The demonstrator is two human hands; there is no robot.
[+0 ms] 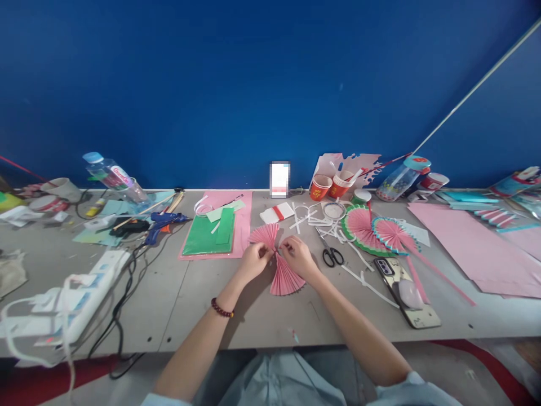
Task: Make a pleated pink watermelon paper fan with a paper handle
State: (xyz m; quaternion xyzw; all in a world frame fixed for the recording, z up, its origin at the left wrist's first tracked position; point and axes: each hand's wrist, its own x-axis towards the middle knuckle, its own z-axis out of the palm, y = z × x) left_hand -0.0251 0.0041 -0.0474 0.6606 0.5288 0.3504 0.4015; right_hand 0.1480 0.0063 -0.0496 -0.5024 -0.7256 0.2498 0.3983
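Between my hands is a pleated pink paper fan (287,276), pinched narrow at its middle so both ends flare out like a bow. My left hand (257,259) has its fingers closed on the left side of that middle. From the right, my right hand (297,254) pinches close to the same spot; any small thing in its fingertips is too small to make out. Black-handled scissors (333,257) lie right of my right hand. Left of my hands, a green paper pack (207,234) rests on a pink sheet (242,225).
Two finished pleated fans (359,228), a phone (408,293) and white paper strips (367,287) lie to the right. Paper cups (321,187) stand by the wall. On the left are a blue glue gun (163,224), a tilted bottle (116,176) and a power strip (91,296) with cables.
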